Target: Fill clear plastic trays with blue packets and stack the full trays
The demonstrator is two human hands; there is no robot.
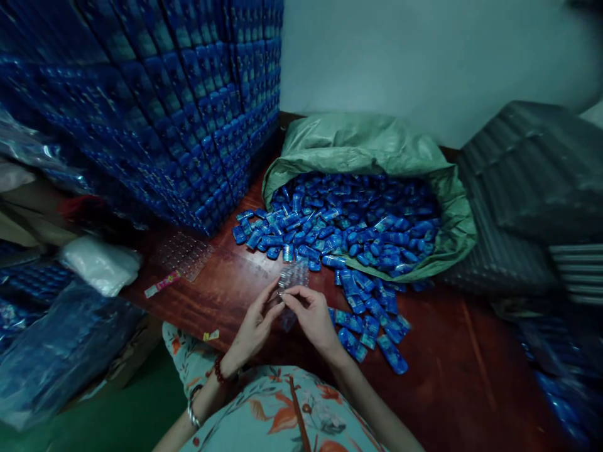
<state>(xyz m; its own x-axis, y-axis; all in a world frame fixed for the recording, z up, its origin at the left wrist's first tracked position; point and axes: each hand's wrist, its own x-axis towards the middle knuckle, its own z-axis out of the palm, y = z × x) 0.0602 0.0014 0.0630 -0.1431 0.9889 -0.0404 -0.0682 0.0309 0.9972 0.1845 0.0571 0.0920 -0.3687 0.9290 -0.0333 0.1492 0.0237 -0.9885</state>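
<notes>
Clear plastic packaging [294,276] with small molded bumps is held between both hands, near the table's front edge. My left hand [258,320] has its fingers closed on the packaging's left side. On its right side, my right hand [311,317] pinches it, with thumb and index finger close to the left thumb. Part of the plastic hangs below the fingers. Just beyond and to the right of my hands lie loose blue packets [370,329], spilling out of an open green sack [464,220].
Tall stacks of blue packs [188,125] rise at the left. A clear tray [183,254], a pink strip [162,284] and a yellow scrap [211,335] lie on the red-brown table [452,389]. Grey stacked trays [532,169] stand at the right. A white bag [101,263] sits far left.
</notes>
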